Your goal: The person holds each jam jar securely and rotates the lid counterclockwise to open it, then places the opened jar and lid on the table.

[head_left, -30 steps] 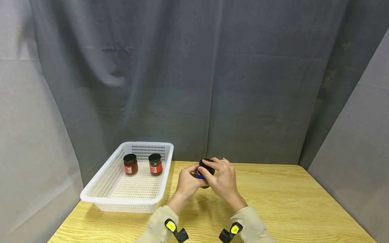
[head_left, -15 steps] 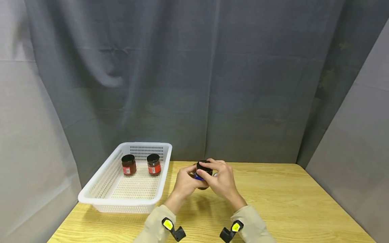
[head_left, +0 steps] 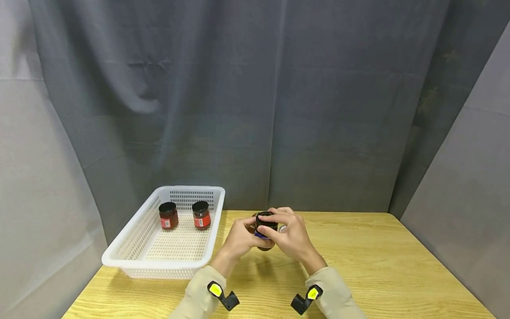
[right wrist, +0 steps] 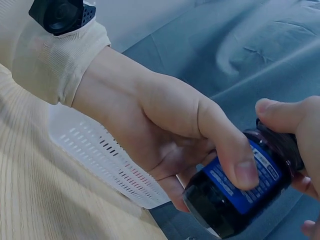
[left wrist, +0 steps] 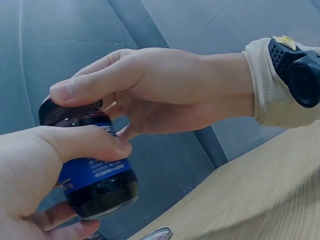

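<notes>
My left hand grips a small glass jar of dark contents, thumb across its blue label. The jar is tilted above the table. From the other side, my right hand pinches the black lid at the jar's mouth between thumb and fingers. In the left wrist view the dark glass neck shows beneath the lid. The right wrist view has the left thumb on the label and the right thumb on the lid. A silvery round piece shows just behind the right hand's fingers.
To the left stands a white perforated basket holding two red-labelled jars with black lids. The wooden table ends at a grey curtain behind. A round metallic rim lies on the table.
Both hands and the jar have shifted slightly left and lower in view. The right fingers have moved a little around the lid, and the silvery round piece has come into sight behind them.
</notes>
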Demonstrator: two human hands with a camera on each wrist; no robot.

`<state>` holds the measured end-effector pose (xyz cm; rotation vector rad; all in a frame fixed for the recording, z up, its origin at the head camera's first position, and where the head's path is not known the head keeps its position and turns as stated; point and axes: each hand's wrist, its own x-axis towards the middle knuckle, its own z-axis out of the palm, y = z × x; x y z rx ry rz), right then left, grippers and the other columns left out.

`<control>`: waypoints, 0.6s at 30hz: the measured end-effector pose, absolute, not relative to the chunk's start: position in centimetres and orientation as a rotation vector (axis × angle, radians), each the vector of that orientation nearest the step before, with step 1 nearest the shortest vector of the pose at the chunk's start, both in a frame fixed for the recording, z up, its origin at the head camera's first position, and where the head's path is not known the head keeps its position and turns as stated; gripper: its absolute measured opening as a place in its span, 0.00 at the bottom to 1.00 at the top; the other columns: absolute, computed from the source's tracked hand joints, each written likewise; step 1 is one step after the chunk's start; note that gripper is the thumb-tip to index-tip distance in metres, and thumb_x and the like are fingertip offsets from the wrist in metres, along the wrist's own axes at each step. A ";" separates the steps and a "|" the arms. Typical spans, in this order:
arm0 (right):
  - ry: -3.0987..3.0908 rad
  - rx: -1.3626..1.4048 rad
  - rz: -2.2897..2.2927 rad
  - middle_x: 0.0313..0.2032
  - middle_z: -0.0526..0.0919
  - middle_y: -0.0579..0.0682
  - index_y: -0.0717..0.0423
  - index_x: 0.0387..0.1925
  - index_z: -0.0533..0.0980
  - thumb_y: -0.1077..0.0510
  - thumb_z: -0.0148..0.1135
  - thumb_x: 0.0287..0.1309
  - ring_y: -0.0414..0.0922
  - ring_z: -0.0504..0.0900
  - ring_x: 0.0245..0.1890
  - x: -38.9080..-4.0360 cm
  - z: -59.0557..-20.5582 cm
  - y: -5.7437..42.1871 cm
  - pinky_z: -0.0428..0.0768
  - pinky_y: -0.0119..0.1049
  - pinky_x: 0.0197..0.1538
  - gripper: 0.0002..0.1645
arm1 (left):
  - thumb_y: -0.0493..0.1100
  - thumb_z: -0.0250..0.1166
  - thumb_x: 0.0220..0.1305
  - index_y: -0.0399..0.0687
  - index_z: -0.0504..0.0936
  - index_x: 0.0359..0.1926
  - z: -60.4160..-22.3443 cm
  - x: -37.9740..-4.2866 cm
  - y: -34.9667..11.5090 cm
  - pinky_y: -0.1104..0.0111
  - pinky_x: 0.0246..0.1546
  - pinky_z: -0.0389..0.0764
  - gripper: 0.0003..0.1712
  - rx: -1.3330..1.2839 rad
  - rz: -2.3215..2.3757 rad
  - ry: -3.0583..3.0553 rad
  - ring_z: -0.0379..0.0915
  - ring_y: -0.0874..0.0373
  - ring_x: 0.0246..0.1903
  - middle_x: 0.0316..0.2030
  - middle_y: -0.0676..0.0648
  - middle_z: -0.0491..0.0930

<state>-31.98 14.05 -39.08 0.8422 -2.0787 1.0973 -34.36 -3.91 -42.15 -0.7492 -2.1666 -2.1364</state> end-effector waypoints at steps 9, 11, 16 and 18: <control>-2.100 0.869 1.062 0.50 0.88 0.51 0.52 0.47 0.89 0.56 0.80 0.55 0.51 0.81 0.51 -32.2 -39.0 14.1 0.77 0.54 0.50 0.17 | 0.35 0.85 0.44 0.50 0.91 0.52 -41.9 -34.5 -4.3 0.65 0.35 0.85 0.29 -0.780 -2.072 -2.198 0.83 0.53 0.35 0.42 0.48 0.89; -2.121 0.852 1.005 0.50 0.88 0.50 0.51 0.48 0.89 0.54 0.79 0.56 0.51 0.80 0.52 -32.0 -38.9 14.1 0.73 0.58 0.54 0.17 | 0.36 0.85 0.45 0.52 0.91 0.51 -42.0 -34.5 -4.3 0.64 0.34 0.85 0.28 -0.770 -2.033 -2.215 0.82 0.53 0.34 0.41 0.49 0.89; -2.159 0.812 0.833 0.50 0.88 0.48 0.50 0.54 0.86 0.49 0.74 0.61 0.51 0.81 0.49 -31.7 -38.5 14.2 0.67 0.68 0.60 0.21 | 0.40 0.84 0.47 0.55 0.90 0.52 -42.3 -34.3 -3.9 0.63 0.36 0.85 0.27 -0.737 -1.951 -2.250 0.82 0.51 0.37 0.40 0.51 0.88; -2.184 0.785 0.748 0.51 0.88 0.47 0.49 0.56 0.85 0.46 0.71 0.63 0.51 0.81 0.48 -31.6 -38.3 14.2 0.66 0.70 0.61 0.22 | 0.40 0.84 0.47 0.54 0.91 0.51 -42.2 -34.3 -3.7 0.62 0.36 0.85 0.27 -0.731 -1.944 -2.252 0.82 0.50 0.37 0.40 0.51 0.88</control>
